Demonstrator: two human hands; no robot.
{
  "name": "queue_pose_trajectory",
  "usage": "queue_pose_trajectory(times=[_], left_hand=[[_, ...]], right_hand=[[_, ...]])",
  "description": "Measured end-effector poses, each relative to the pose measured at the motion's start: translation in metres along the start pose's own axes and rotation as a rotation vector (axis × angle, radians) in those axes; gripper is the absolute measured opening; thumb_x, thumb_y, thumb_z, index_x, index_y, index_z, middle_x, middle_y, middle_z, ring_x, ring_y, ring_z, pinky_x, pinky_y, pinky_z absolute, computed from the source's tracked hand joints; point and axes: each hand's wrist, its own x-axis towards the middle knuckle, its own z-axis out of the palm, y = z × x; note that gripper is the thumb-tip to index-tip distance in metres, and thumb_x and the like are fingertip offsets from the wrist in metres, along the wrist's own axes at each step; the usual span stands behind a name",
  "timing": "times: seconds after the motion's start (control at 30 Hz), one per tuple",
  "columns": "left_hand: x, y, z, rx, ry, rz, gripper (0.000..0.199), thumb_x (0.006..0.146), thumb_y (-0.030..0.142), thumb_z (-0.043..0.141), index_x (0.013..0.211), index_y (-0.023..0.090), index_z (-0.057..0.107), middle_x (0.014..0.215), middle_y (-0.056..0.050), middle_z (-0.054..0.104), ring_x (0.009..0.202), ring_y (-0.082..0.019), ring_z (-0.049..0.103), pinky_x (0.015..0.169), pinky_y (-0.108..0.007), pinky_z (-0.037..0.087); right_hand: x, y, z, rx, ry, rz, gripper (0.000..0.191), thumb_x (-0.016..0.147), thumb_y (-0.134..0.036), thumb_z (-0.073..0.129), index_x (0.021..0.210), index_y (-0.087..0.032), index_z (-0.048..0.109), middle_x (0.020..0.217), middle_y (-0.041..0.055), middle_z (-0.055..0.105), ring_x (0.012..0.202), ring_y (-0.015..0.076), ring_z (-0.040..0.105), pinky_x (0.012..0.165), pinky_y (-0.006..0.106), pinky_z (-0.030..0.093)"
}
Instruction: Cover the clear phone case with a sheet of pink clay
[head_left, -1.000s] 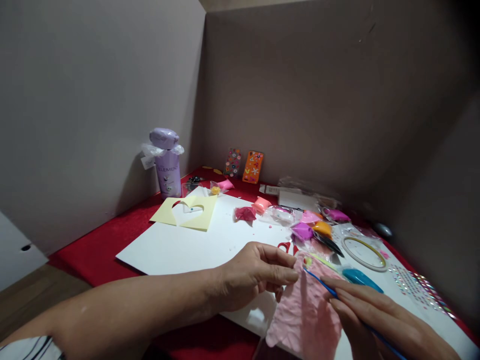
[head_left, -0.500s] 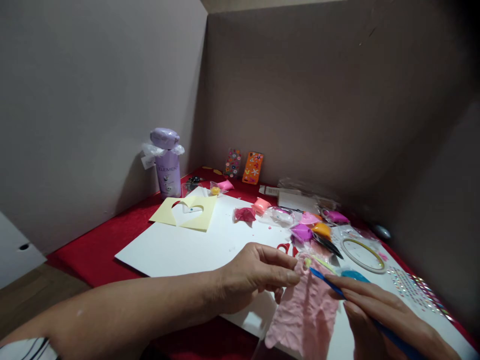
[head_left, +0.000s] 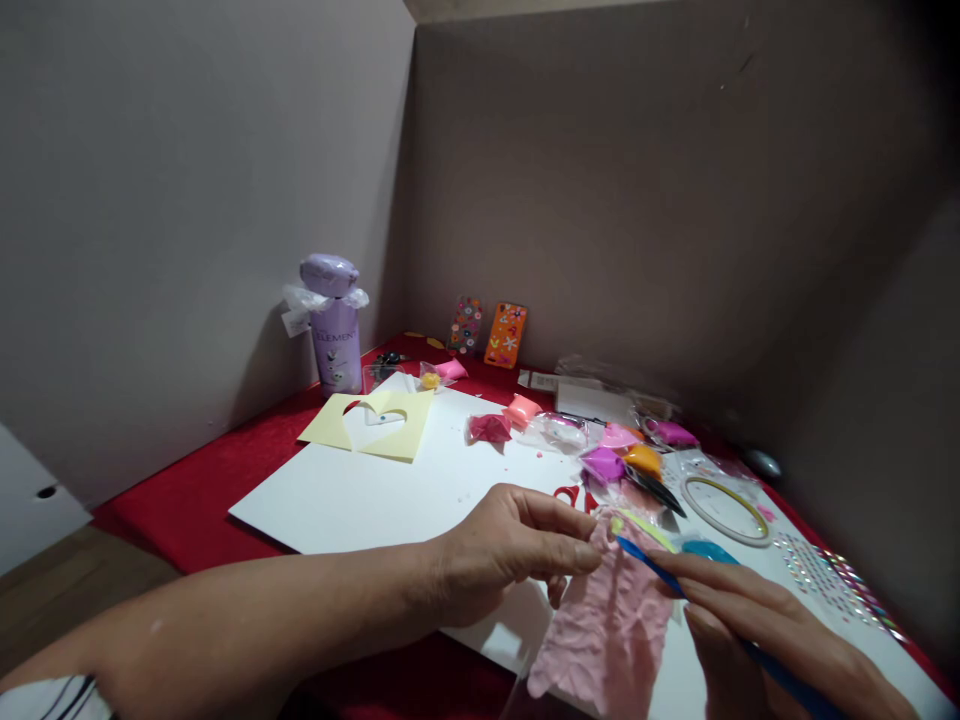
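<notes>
My left hand (head_left: 517, 545) pinches the upper left edge of a flat piece covered in wrinkled pink clay (head_left: 607, 630), which looks like a phone case. A clear edge sticks out at its lower left. Like a pen, a thin blue modelling tool (head_left: 780, 675) rests in my right hand (head_left: 772, 620), fingers closed round it. The tool's tip touches the pink clay near the top, by a small yellow-green bit of clay (head_left: 616, 524). Behind lie red-handled scissors (head_left: 568, 495), partly covered, and a yellow-green strip (head_left: 649, 528).
A white board (head_left: 315, 510) lies on a red cloth (head_left: 172, 500). On it are a yellow paper with a heart cutout (head_left: 405, 430), several clay packets (head_left: 604, 465), a ring of tape (head_left: 727, 510) and gem stickers (head_left: 825, 580). A purple bottle (head_left: 337, 345) and two decorated phone cases (head_left: 506, 335) stand behind.
The blue tool's tip has shifted very slightly left on the pink clay. The clay-covered piece has moved a little left at its lower end; both hands keep their grips.
</notes>
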Motion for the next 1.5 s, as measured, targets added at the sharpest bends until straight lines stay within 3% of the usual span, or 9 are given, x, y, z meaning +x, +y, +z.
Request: queue_pose_trajectory(times=[0.2,0.37,0.53,0.63,0.87,1.03,1.27,1.5], left_hand=[[0.000,0.000,0.001,-0.001,0.011,0.007,0.030,0.059,0.027,0.079,0.083,0.010,0.073,0.068,-0.004,0.059,0.056,-0.007,0.047,0.053,-0.022,0.034],[0.000,0.000,0.001,0.007,0.009,-0.003,0.030,0.060,0.027,0.079,0.084,0.010,0.073,0.068,-0.004,0.060,0.055,-0.007,0.047,0.052,-0.022,0.034],[0.000,0.000,0.000,0.008,-0.003,0.000,0.032,0.061,0.028,0.079,0.087,0.010,0.073,0.072,-0.005,0.060,0.057,-0.008,0.048,0.053,-0.022,0.035],[0.000,0.000,0.000,0.019,0.004,0.009,0.032,0.061,0.028,0.078,0.087,0.010,0.073,0.070,-0.005,0.060,0.057,-0.008,0.047,0.053,-0.022,0.035],[0.000,-0.002,-0.002,0.018,0.006,0.000,0.033,0.061,0.027,0.078,0.087,0.009,0.073,0.073,-0.006,0.062,0.057,-0.008,0.049,0.053,-0.022,0.034],[0.000,-0.002,-0.001,-0.005,0.018,-0.006,0.030,0.059,0.026,0.079,0.083,0.010,0.073,0.070,-0.005,0.060,0.056,-0.007,0.047,0.054,-0.022,0.032],[0.001,0.000,0.001,-0.086,0.063,-0.066,0.030,0.053,0.025,0.082,0.078,0.011,0.072,0.064,-0.002,0.056,0.058,-0.008,0.048,0.063,-0.026,0.036],[0.000,0.003,0.001,-0.092,0.038,-0.106,0.032,0.049,0.026,0.082,0.076,0.011,0.072,0.068,-0.004,0.060,0.067,-0.013,0.054,0.068,-0.029,0.040]], right_hand=[[0.002,-0.012,0.005,0.077,0.093,0.045,0.022,0.074,-0.012,0.061,0.092,-0.023,0.065,0.091,0.0036,0.069,0.087,0.0202,0.067,0.073,0.035,0.054],[-0.004,-0.003,0.005,0.045,0.072,0.096,0.016,0.077,-0.017,0.061,0.089,-0.026,0.067,0.092,0.0029,0.070,0.085,0.0193,0.067,0.072,0.034,0.053],[-0.001,-0.002,0.004,0.041,0.043,0.039,0.020,0.076,-0.016,0.061,0.093,-0.025,0.066,0.093,0.0028,0.070,0.084,0.0189,0.067,0.071,0.033,0.054],[0.002,-0.008,0.005,0.064,0.097,0.045,0.021,0.075,-0.014,0.060,0.093,-0.025,0.066,0.090,0.0035,0.070,0.084,0.0194,0.067,0.072,0.035,0.054],[-0.003,-0.006,0.006,0.010,0.141,0.183,0.007,0.078,-0.029,0.061,0.082,-0.025,0.067,0.088,0.0035,0.071,0.078,0.0190,0.067,0.068,0.034,0.053],[0.000,-0.008,0.007,0.101,0.135,0.106,0.015,0.077,-0.021,0.061,0.090,-0.026,0.066,0.087,0.0042,0.070,0.081,0.0198,0.066,0.071,0.037,0.053],[-0.008,0.001,0.004,0.111,0.132,0.186,0.009,0.078,-0.022,0.062,0.084,-0.027,0.067,0.092,0.0032,0.070,0.081,0.0190,0.066,0.072,0.035,0.051],[-0.006,0.002,0.006,0.091,0.118,0.107,0.015,0.076,-0.019,0.062,0.088,-0.026,0.067,0.091,0.0030,0.070,0.081,0.0186,0.067,0.071,0.033,0.052]])
